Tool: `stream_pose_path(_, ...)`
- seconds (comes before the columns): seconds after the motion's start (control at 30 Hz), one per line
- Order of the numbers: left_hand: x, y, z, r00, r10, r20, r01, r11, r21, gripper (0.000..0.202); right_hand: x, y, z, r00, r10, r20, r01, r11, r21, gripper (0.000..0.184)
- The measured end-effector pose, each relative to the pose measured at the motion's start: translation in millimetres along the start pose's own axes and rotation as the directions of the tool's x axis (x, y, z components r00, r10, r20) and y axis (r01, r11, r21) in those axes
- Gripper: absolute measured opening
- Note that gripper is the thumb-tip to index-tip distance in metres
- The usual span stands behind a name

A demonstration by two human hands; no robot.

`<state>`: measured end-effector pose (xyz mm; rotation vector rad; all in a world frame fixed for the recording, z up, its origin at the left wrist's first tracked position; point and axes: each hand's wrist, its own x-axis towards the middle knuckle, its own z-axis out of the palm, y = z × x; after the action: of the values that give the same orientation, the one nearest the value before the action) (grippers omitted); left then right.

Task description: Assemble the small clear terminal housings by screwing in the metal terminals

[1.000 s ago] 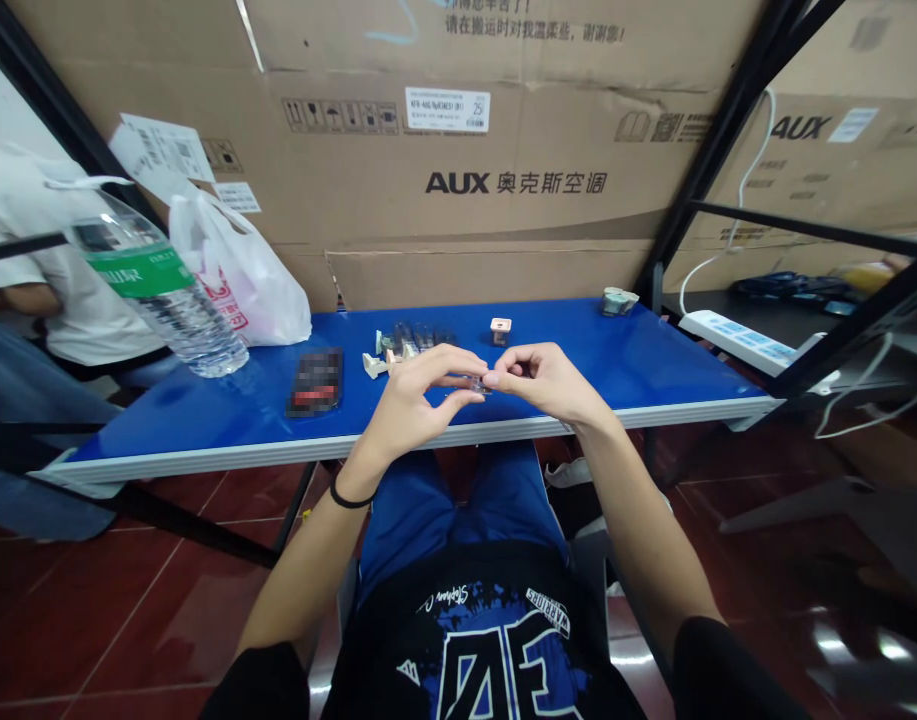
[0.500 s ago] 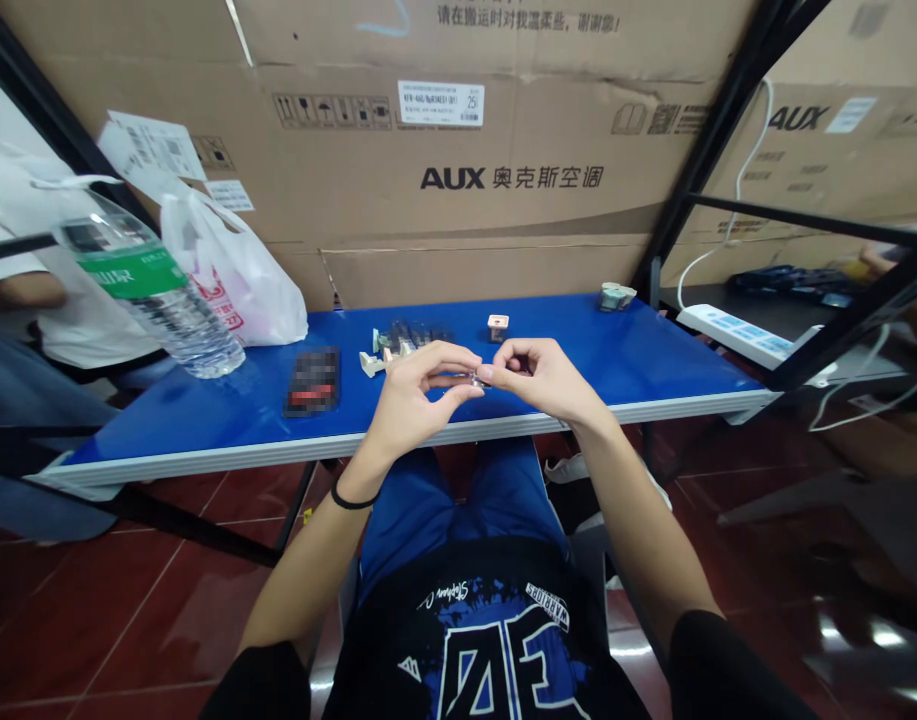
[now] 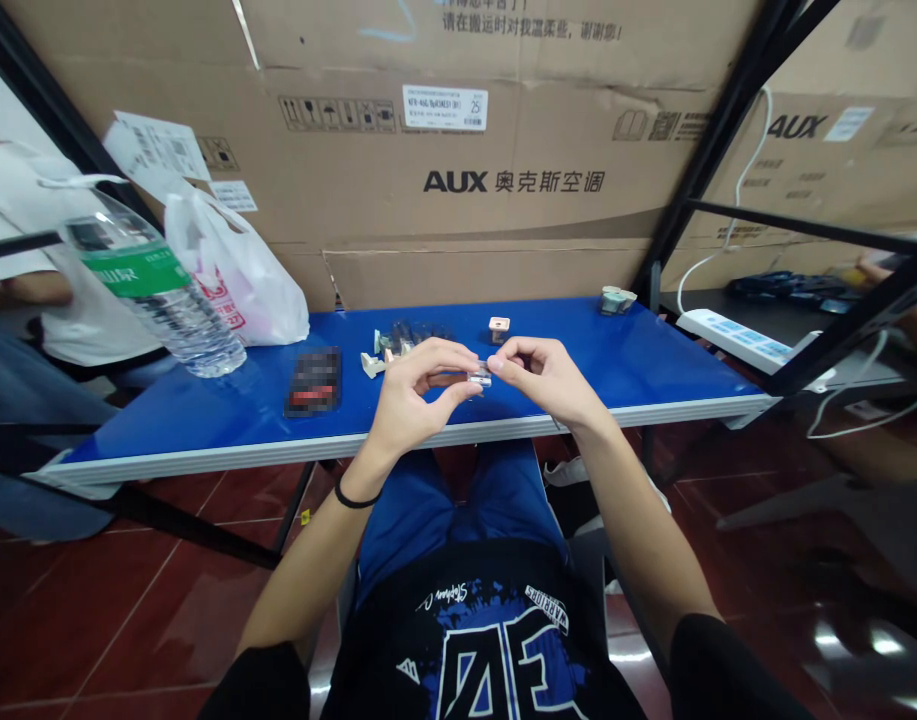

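Over the front edge of the blue table point(image 3: 653, 375), my left hand point(image 3: 413, 395) and my right hand point(image 3: 552, 380) meet fingertip to fingertip. Both pinch a small clear and metallic part point(image 3: 479, 377) between thumb and fingers. A dark piece under my left fingers seems joined to it. Just behind my hands lies a cluster of small white and dark parts point(image 3: 398, 345). A small pinkish block point(image 3: 498, 328) stands beyond that.
A water bottle point(image 3: 158, 285) and a white plastic bag point(image 3: 237, 270) stand at the table's left, a dark blurred flat item point(image 3: 313, 382) beside them. A small grey piece point(image 3: 615, 298) sits far right. Big cardboard boxes point(image 3: 465, 180) back the table. Another person's arm point(image 3: 15, 290) is at left. A power strip point(image 3: 735, 335) lies at right.
My fingers have shifted slightly on the small part, which now shows more between the two hands. The hands stay in the same place.
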<state>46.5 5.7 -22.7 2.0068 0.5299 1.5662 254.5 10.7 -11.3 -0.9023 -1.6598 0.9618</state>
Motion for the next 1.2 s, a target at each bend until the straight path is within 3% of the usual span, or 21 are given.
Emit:
stream_pose_path(0.13,-1,0,-2.1,0.996,0.089,0.017,-0.090,0.990,0.108,0.010,0,0,-1,0.999,0.000,0.049,-0.002,0.999,0.046,0.045)
stream_pose_path(0.27,-2,1,-5.4,0.983,0.184,0.024,-0.184,0.957,0.222,0.010,1,5,-5,0.999,-0.023,0.037,0.015,0.975,0.222,0.030)
stream_pose_path(0.37,-1,3,-8.5,0.960,0.280,0.033,-0.278,0.923,0.267,0.012,8,17,-7,0.985,-0.143,-0.093,0.162,0.958,0.237,0.031)
stream_pose_path(0.47,0,4,-12.0,0.927,0.374,0.037,-0.365,0.871,0.328,0.014,20,36,-6,0.930,-0.289,-0.228,0.323,0.937,0.130,0.035)
stream_pose_path(0.63,0,7,-15.9,0.878,0.472,0.078,-0.462,0.795,0.393,0.016,42,72,-3,0.846,-0.361,-0.392,0.420,0.905,0.074,0.040)
stream_pose_path(0.83,1,12,-18.9,0.828,0.556,0.063,-0.530,0.743,0.408,0.018,46,96,-7,0.897,-0.327,-0.296,0.357,0.933,0.051,0.034)
stream_pose_path(1.03,5,13,-26.5,0.842,0.538,0.039,-0.492,0.737,0.464,0.015,42,99,-10,0.920,-0.309,-0.240,0.305,0.951,-0.057,0.034)
stream_pose_path(1.2,7,9,-33.0,0.867,0.494,0.065,-0.457,0.737,0.498,0.009,37,89,-26,0.931,-0.340,-0.133,0.292,0.912,-0.287,0.036)
